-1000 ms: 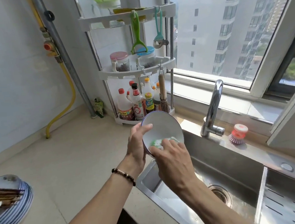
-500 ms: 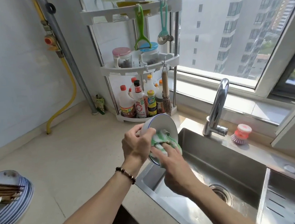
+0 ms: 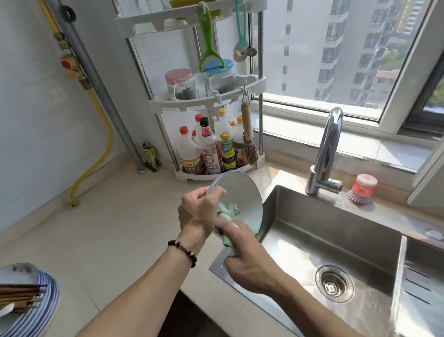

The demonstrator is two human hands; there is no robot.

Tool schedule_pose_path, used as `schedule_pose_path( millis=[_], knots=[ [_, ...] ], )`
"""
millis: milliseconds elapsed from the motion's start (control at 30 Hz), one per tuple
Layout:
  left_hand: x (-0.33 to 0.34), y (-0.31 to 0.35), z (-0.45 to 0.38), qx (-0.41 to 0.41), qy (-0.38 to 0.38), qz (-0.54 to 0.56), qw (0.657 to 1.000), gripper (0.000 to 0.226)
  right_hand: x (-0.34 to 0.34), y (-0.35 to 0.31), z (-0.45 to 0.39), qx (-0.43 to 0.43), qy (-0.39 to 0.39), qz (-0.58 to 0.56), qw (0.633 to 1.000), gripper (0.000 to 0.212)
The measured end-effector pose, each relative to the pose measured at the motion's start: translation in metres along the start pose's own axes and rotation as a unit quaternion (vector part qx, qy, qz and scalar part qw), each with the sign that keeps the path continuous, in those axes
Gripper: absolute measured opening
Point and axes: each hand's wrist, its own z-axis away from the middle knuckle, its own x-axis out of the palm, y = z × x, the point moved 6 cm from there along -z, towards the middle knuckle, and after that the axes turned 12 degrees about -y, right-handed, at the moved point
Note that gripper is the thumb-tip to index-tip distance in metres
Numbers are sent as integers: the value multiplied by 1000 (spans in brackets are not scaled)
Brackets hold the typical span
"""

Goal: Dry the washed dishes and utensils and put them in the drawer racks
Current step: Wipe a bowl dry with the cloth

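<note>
A white bowl with a blue rim (image 3: 240, 193) is held tilted on its side above the sink's left corner, its inside turned to the right. My left hand (image 3: 199, 214) grips its rim, thumb over the edge. My right hand (image 3: 249, 262) holds a green and white cloth (image 3: 228, 215) against the bowl's lower inside. At the left edge a stack of blue-rimmed plates (image 3: 38, 315) carries dark wooden chopsticks (image 3: 13, 293) and a white spoon (image 3: 0, 313).
A steel sink (image 3: 327, 239) with a drain (image 3: 334, 283) and a chrome tap (image 3: 326, 152) lies to the right. A pink dish brush (image 3: 362, 189) stands by the window. A white corner rack (image 3: 210, 102) holds sauce bottles and jars. The beige counter (image 3: 101, 231) spreads to the left.
The bowl has turned from facing me to facing right, and has tipped further on edge. My right hand with the cloth has slid from the middle of the bowl down to its lower edge.
</note>
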Motion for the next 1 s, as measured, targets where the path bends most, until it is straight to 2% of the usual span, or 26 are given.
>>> schedule_pose_path(
  millis=[33,67,133,167,200,233,300,333,367,400,433,467,500,533,567,600,633,700,733,767,800,833,900,933,1000],
  knots=[
    [-2,-1,0,3,-13,-11,1000,38,-1,4,4,-4,-8,39,999,91],
    [-4,-1,-1,6,-33,-25,999,36,-6,12,6,-9,3,128,992,92],
    [-8,0,-1,15,-71,-46,996,28,-15,30,7,-14,58,360,931,94],
    [-9,0,-1,19,-79,-49,995,25,-20,36,8,12,65,394,917,94],
    [-8,1,-1,23,-75,-45,996,23,-19,33,7,26,69,376,924,93],
    [-7,2,-1,25,-64,-39,997,22,-15,25,6,33,72,315,946,89],
    [-4,0,0,29,-39,-28,998,25,1,11,2,56,36,70,995,84],
    [-3,-2,2,30,-33,-26,999,27,12,9,3,54,18,-13,998,86],
    [-2,-3,3,32,-36,-28,998,28,18,5,6,26,19,-32,999,88],
    [0,-3,3,34,-50,-38,997,28,18,7,11,-6,11,-4,1000,89],
    [2,-2,3,37,-73,-54,995,29,11,15,18,-23,14,75,997,90],
    [4,-1,2,35,-99,-69,992,32,0,26,21,-51,36,200,978,90],
    [6,0,2,30,-124,-79,989,32,-11,36,23,-73,72,326,940,87],
    [9,2,2,23,-142,-82,986,29,-19,48,27,-81,96,399,908,80],
    [12,6,2,19,-146,-84,985,26,-28,52,30,-78,118,415,899,73],
    [15,9,2,16,-138,-83,987,25,-30,49,29,-65,137,387,909,70],
    [18,12,1,14,-119,-80,990,24,-28,43,25,-38,141,318,937,72],
    [25,16,-2,16,-79,-83,993,29,-16,32,22,-6,121,90,989,74],
    [27,18,-2,13,-74,-86,993,37,-8,28,23,-10,95,30,995,72],
    [30,18,-3,5,-90,-84,992,46,-7,26,27,-39,78,38,995,70],
    [33,19,-5,-11,-121,-78,990,49,-15,29,32,-71,75,95,990,69],
    [35,19,-4,-36,-161,-78,983,43,-25,37,35,-102,87,201,970,68],
    [36,20,-3,-88,-227,-97,965,33,-43,57,35,-138,91,393,905,60],
    [38,20,-1,-105,-246,-92,959,37,-49,64,36,-151,87,426,888,54],
    [45,17,5,-110,-270,-25,956,54,-58,60,36,-157,108,420,887,41]
  ],
)
